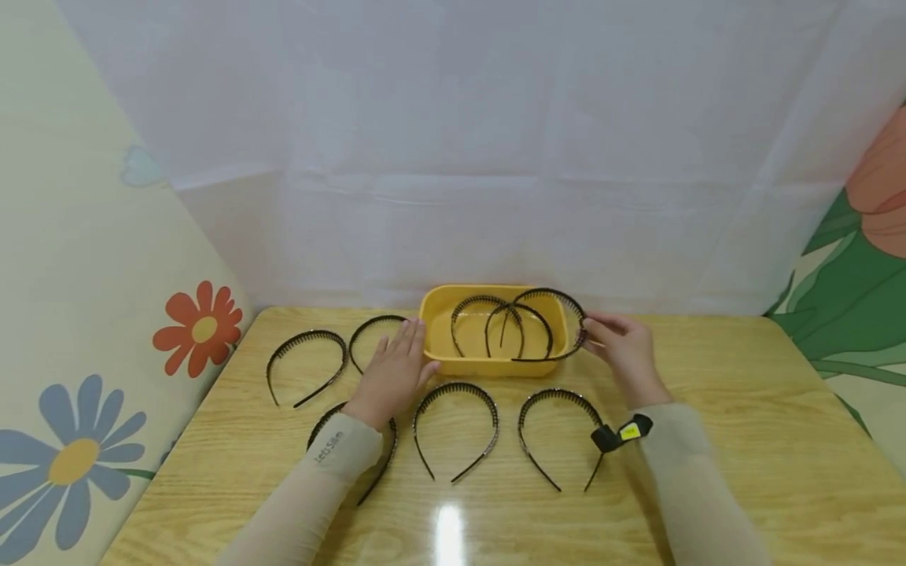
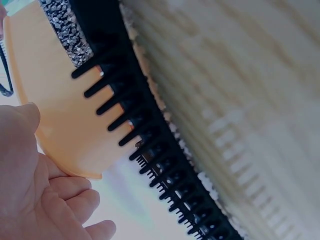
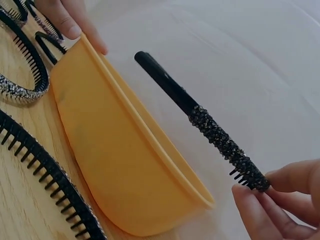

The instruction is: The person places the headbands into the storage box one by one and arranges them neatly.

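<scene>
A black toothed headband point(image 1: 583, 311) with glittery stones hangs over the right end of a yellow plastic basket point(image 1: 488, 367). My right hand point(image 1: 626, 350) pinches it between thumb and fingers; in the right wrist view the held headband point(image 3: 222, 142) appears edge-on, above the rim. Inside the basket lie two more headbands, one on the left point(image 1: 456, 318) and one on the right point(image 1: 548, 330), overlapping each other. My left hand point(image 1: 391, 377) holds the basket's left end, thumb at the near corner of the rim and fingers along the end wall.
Several similar headbands lie on the wooden table point(image 1: 736, 440): one at far left point(image 1: 322, 334), one beside my left fingers point(image 1: 375, 318), one partly under my left wrist point(image 1: 384, 472), two in front of the basket point(image 1: 456, 385) point(image 1: 562, 391). A white cloth point(image 1: 439, 157) hangs behind.
</scene>
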{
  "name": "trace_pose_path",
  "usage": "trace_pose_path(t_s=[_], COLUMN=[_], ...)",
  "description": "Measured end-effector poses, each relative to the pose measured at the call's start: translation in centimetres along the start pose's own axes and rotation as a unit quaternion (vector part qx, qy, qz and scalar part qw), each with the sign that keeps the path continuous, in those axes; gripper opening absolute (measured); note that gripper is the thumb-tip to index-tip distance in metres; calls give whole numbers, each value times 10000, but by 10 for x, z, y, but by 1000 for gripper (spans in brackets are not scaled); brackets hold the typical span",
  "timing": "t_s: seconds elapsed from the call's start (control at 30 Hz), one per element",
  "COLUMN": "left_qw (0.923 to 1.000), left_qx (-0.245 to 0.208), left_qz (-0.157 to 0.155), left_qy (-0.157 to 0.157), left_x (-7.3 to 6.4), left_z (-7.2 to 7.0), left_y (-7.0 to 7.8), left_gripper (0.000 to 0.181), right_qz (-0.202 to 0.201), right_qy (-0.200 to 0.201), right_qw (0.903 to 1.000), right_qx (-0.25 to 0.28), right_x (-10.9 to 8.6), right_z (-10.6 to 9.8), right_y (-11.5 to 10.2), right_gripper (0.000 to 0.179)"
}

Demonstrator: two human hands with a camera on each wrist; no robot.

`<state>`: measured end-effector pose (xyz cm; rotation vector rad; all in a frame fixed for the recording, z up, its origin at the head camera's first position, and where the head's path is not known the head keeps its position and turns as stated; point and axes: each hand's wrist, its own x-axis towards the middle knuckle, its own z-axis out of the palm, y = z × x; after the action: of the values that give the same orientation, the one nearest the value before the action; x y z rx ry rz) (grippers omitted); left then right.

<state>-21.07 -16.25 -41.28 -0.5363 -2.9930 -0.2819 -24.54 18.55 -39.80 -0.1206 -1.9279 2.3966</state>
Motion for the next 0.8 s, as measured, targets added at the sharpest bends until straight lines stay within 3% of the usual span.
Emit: trace_pose_path(t_s=[0.23,0.8], left_qw=[10000,10000], left_qx=[-6,7], left_qz=[-9,2], left_qy=[9,-18], left_x=[1,1], left_z=[0,0], left_y=[0,0], left_gripper=[74,73], right_qz=[69,-136], right_qy=[82,273], right_qw=[9999,9922], right_qx=[-88,-1211], right_x=[8,18], right_z=[14,39], right_y=[5,12], right_gripper=[34,28])
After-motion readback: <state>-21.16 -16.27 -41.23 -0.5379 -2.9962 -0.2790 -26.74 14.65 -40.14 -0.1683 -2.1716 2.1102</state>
